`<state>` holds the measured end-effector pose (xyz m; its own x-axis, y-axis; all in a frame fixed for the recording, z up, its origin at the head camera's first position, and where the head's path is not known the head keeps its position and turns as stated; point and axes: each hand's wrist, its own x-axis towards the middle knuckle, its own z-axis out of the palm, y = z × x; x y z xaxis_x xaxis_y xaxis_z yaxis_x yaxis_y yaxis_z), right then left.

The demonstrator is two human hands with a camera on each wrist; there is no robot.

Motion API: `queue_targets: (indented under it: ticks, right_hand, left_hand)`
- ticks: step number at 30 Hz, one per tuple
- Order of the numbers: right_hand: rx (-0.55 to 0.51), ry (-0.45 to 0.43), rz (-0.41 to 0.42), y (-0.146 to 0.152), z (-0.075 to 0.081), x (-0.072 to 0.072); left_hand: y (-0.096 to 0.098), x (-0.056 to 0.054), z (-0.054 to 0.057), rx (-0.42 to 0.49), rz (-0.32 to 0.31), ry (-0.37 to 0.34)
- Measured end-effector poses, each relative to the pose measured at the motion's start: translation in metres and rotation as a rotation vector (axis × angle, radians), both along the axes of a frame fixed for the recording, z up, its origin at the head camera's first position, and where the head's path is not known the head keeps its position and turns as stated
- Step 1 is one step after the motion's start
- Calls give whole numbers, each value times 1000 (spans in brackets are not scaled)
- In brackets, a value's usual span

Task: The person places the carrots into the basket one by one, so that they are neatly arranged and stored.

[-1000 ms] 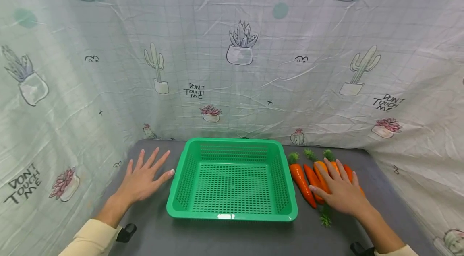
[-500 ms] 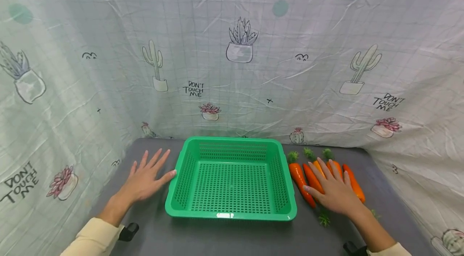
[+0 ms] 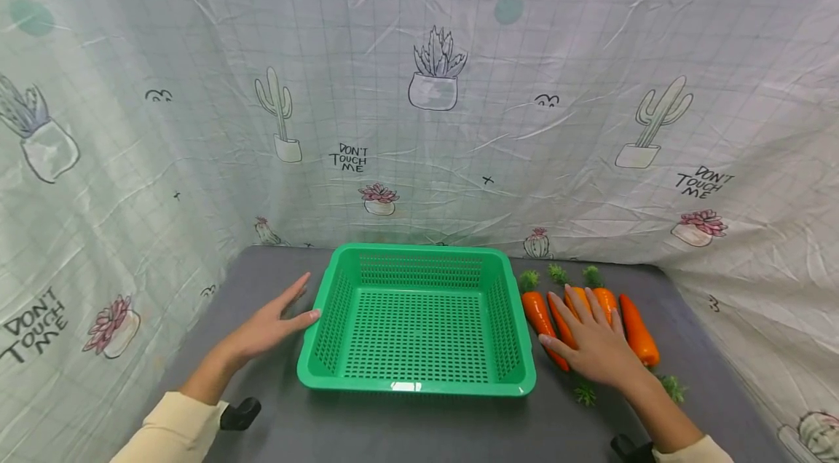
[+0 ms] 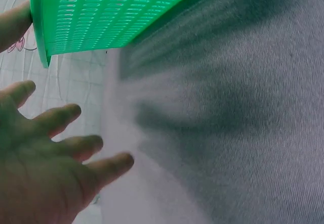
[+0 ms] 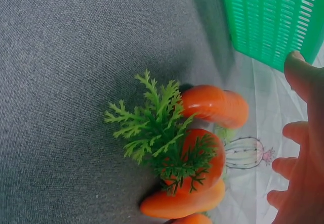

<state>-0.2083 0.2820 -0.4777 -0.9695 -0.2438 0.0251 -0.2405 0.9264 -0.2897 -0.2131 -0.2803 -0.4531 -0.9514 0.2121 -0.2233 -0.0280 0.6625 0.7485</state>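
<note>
A green plastic basket [image 3: 419,388] with slotted walls stands in the middle of the table, nothing inside it. My left hand [image 3: 265,328] is at its left side, fingers extended; the thumb [image 4: 15,26] is at the rim, and I cannot tell whether it touches. To the basket's right lie several toy carrots with green tops, among them an orange carrot [image 3: 639,332] at the far right. Over the middle ones hovers my right hand [image 3: 596,354], fingers spread, covering parts of them. In the right wrist view, the fingers stay apart from a carrot [image 5: 215,105].
The grey tabletop [image 3: 367,430] carries the basket and carrots. Behind and on both sides hangs a pale curtain [image 3: 367,48] printed with potted plants. Black straps [image 3: 240,413] sit at the wrists below cream sleeves [image 3: 183,423].
My right hand has moved left across the carrots, uncovering the rightmost one. My left hand has turned more edge-on, its thumb staying near the basket's rim. The head view has shifted slightly.
</note>
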Motion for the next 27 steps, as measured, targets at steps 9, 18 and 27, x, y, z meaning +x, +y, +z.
queue_targets:
  ticks: [9,18,27]
  right_hand:
    - [-6,-6,13,-4,-3,-5]
    - [-8,23,40,-12,-1,-6]
    - [-91,48,92,-16,-5,-8]
  left_hand:
    - [-2,-3,-10,307,-25,-72]
    - [2,-3,-17,433,-24,-167]
    - [4,-2,-24,521,-46,-218]
